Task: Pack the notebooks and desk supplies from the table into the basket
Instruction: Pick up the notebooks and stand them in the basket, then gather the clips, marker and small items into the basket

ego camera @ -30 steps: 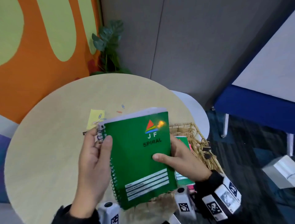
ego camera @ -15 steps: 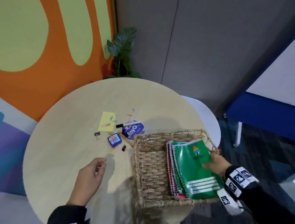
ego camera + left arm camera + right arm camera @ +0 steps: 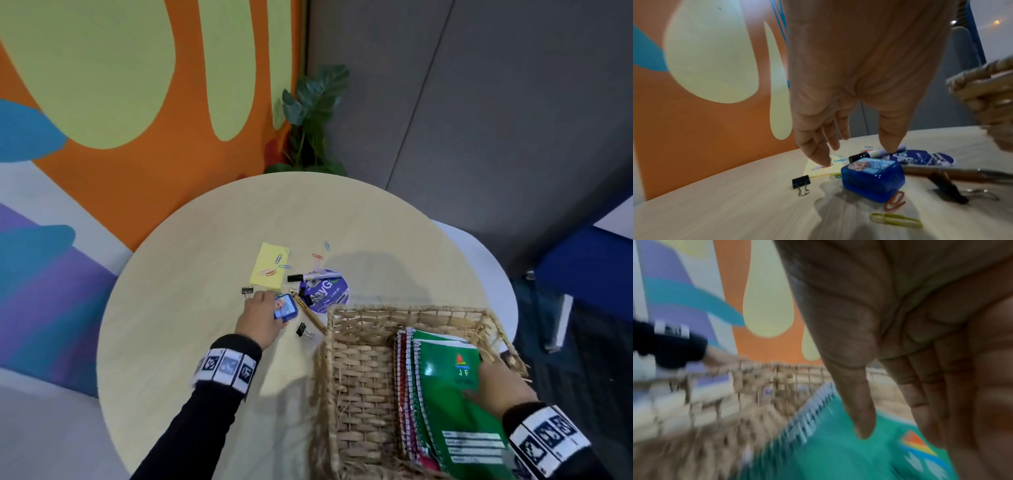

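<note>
- Left hand (image 3: 261, 318) reaching over the small clutter on the tabletop (image 3: 191, 329), fingers (image 3: 813, 146) and thumb spread and pointing down either side of the blue box (image 3: 872, 176); nothing pinched yet.
- Right hand (image 3: 496, 383) inside the basket (image 3: 359, 383), flat fingers pressed on the cover of the green notebook (image 3: 445, 387), which leans on the other spiral notebooks at the right side.
- Step in hand, by judgement: notebooks stowed, desk supplies starting; next calls for closing thumb and fingers on the blue box, lifting clear of the clips, carrying right over the basket rim.
- Loose on the tabletop: yellow notepad (image 3: 269, 263), marker (image 3: 313, 276) lying on a purple round card (image 3: 325, 291), binder clips (image 3: 304, 331), paper clips (image 3: 895, 201), a pencil (image 3: 310, 315) near the basket's far-left corner.
- Left wrist view alone showing the gap between fingertips and box; head view alone showing the whole layout; right wrist view blurred, showing only straight fingers on green cover.
</note>
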